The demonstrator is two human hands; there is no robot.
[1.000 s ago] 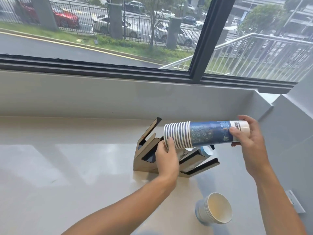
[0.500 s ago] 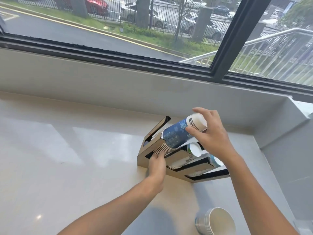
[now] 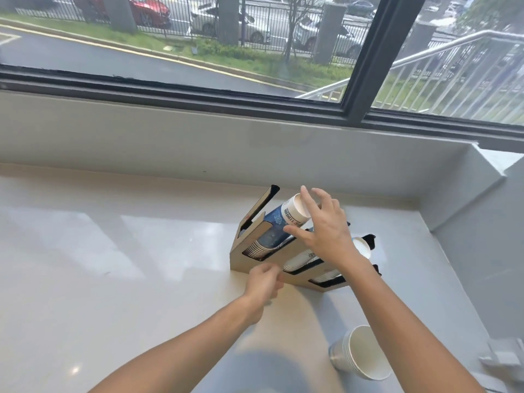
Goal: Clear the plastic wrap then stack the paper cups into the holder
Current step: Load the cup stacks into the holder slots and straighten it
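A brown cardboard cup holder [image 3: 249,252] with slanted slots stands on the white counter. A blue-and-white stack of paper cups [image 3: 279,224] lies in its left slot, rims down at the front. My right hand [image 3: 323,231] hovers over the stack's upper end with its fingers spread, the fingertips touching the white end. My left hand [image 3: 265,282] rests with loosely curled fingers against the holder's front edge, holding nothing. Two more stacks [image 3: 300,260] fill the slots to the right, partly hidden by my right hand.
A short stack of white paper cups [image 3: 358,355] lies on its side near the front right of the counter. A grey object [image 3: 503,357] sits at the right edge. The counter [image 3: 113,265] ends at a low wall under the window.
The long cup stack went from held level in both hands down into the holder's left slot. My right hand has loosened its grip, and my left hand has dropped to the holder's front.
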